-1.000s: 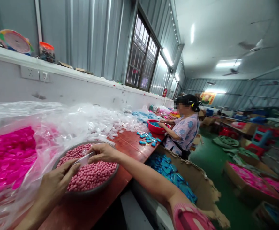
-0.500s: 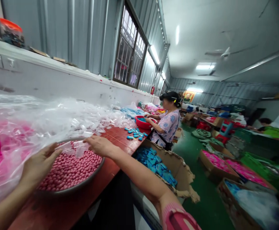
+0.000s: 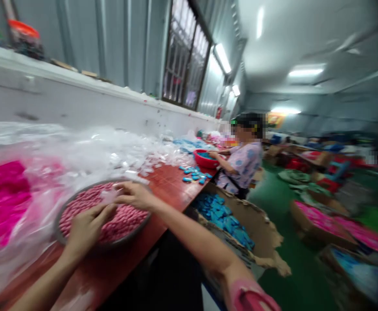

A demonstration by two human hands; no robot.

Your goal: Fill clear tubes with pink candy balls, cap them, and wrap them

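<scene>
Pink beads (image 3: 124, 220), small and round, fill a shallow metal basin (image 3: 61, 217) on a red-brown worktable (image 3: 166, 185). Both of the person's hands are over the basin. The right hand (image 3: 133, 195) pinches a small clear plastic bag (image 3: 108, 195) at its far edge, and the left hand (image 3: 87, 224) rests on the beads just below it, fingers curled up toward the bag; whether the left hand actually grips the bag cannot be told through the motion blur. The bag hangs just above the beads, near the basin's middle.

The bag looks thin, limp and nearly weightless (the kind of film that clings and slips), so it probably handles best pinched at the mouth with both hands to keep it open. The beads look hard, smooth and ready to roll.

To the left, a large clear sack (image 3: 30, 216) holds bright magenta pieces (image 3: 1, 198). A loose heap of empty clear bags (image 3: 111, 151) lies on the far side of the table. To the right of the table, a torn cardboard box (image 3: 267, 229) holds blue packets (image 3: 224, 216). Farther along, a co-worker (image 3: 242, 166) reaches into a red bowl (image 3: 205, 160) of blue pieces, with more blue pieces (image 3: 193, 175) scattered on the table beside it.
</scene>
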